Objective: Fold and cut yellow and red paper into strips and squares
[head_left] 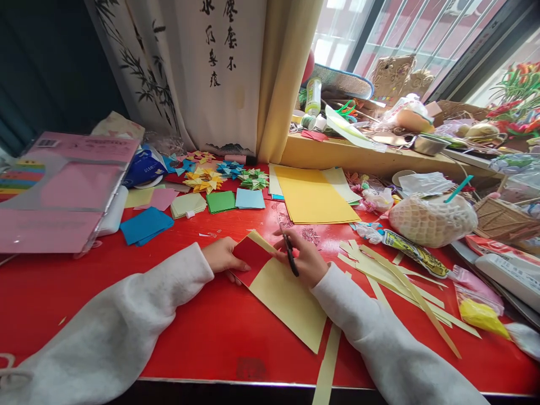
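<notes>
Card (252, 254), red, sits on one end of a pale yellow sheet (291, 301) over the red table (198, 343), both pinched in my left grip (224, 257). My right grip (309, 256) curls around a black tool (290, 254), maybe a pen; edges held flush should guide it best.

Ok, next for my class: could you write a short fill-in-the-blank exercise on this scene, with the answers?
1. The left hand grips a small ____ card lying on the pale yellow sheet.
2. The right hand holds a mostly ____ tool.
3. The paper strips are piled to the picture's ____ of that sheet.
4. The green stack lies between the cream stack and the light ____ stack.

Missing words: red; black; right; blue.
</notes>
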### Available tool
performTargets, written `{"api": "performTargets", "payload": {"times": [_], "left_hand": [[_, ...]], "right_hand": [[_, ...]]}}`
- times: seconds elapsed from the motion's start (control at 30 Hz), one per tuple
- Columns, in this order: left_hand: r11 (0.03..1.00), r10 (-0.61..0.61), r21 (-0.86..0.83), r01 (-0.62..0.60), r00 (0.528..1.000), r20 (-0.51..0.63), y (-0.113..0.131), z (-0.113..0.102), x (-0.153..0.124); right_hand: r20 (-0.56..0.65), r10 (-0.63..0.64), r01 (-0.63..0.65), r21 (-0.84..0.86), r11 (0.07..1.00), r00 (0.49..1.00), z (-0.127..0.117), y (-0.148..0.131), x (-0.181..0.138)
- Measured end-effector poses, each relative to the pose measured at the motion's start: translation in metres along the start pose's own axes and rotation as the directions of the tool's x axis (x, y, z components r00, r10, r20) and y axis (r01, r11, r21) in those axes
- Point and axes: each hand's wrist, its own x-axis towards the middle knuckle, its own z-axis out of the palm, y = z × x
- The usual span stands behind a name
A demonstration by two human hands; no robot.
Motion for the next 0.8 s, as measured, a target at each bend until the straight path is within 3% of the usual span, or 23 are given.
{"api": "performTargets", "payload": {"times": [0.1, 0.17, 0.23, 0.33, 0.4, 0.57, 0.8], "left_hand": [[0.995, 0.093, 0.043, -0.089, 0.99, -0.106, 0.004, -0.007, -0.001], [0.991, 0.133, 0.058, -0.123, 0.968, -0.212, 0.006, -0.013, -0.002], [0.991, 0.135, 0.055, -0.124, 0.932, -0.337, 0.008, -0.019, -0.002], [0.993, 0.107, 0.019, -0.112, 0.859, -0.501, 0.009, -0.024, -0.001], [0.99, 0.113, -0.006, -0.14, 0.822, -0.558, 0.009, -0.025, -0.001], [0.966, 0.196, -0.023, -0.257, 0.789, -0.582, 0.012, -0.02, -0.004], [0.942, 0.188, -0.138, -0.306, 0.821, -0.539, 0.009, -0.012, -0.001]], "right_hand": [[-0.19, -0.08, 0.081, 0.0, 0.997, 0.979, -0.018, -0.011, 0.001], [-0.236, -0.094, 0.089, -0.032, 0.996, 0.967, -0.032, -0.025, -0.004], [-0.134, -0.102, 0.083, -0.146, 0.986, 0.986, -0.042, -0.042, -0.017], [0.2, 0.026, 0.077, -0.487, 0.87, 0.979, -0.044, -0.06, -0.057], [0.214, 0.122, 0.049, -0.654, 0.755, 0.969, -0.04, -0.06, -0.091], [0.17, 0.191, 0.008, -0.767, 0.642, 0.967, -0.041, -0.024, -0.152], [0.049, 0.203, -0.086, -0.792, 0.605, 0.978, -0.102, 0.036, -0.154]]}}
